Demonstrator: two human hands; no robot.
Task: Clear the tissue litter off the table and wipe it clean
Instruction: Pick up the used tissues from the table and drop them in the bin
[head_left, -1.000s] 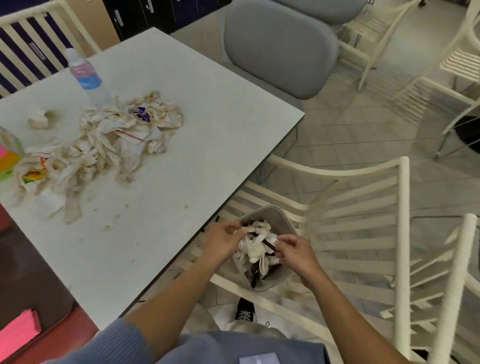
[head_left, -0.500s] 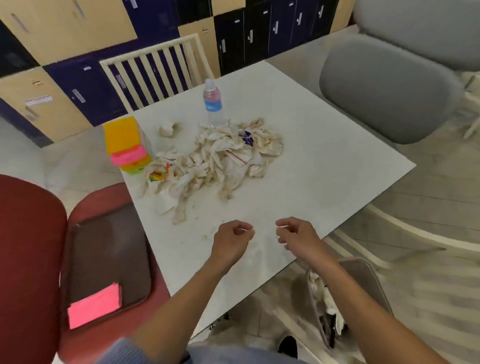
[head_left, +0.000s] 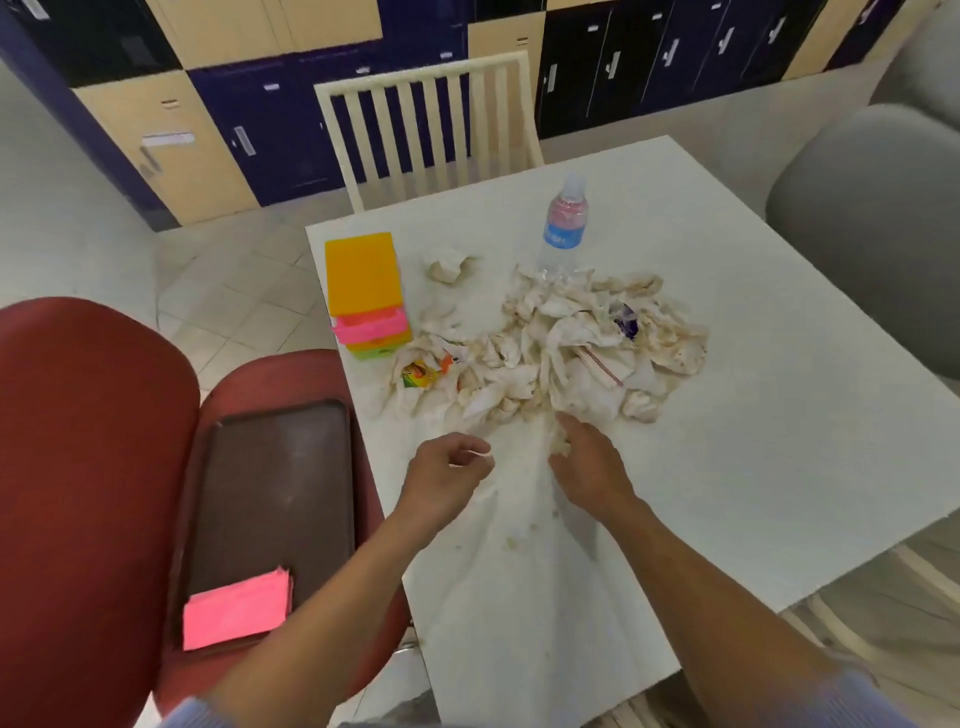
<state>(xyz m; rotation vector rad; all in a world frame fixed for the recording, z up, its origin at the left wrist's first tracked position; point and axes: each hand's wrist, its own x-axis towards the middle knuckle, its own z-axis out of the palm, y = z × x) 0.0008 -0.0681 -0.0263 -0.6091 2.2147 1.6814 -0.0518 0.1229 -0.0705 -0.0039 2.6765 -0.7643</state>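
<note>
Right hand (head_left: 587, 462) grip pinches tissue at the tissue pile (head_left: 550, 353) near edge; left hand (head_left: 447, 467) loosely curled, empty, over bare table (head_left: 779, 441).

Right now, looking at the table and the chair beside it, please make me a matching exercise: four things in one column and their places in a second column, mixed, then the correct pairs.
Things
1. water bottle
2. pink paper stack
3. orange box
4. right hand

Places
A. on the brown tray on the red chair
B. at the near edge of the tissue pile
C. at the table's left edge, on coloured boxes
D. upright behind the tissue pile

Pairs: 1-D, 2-A, 3-C, 4-B
</note>
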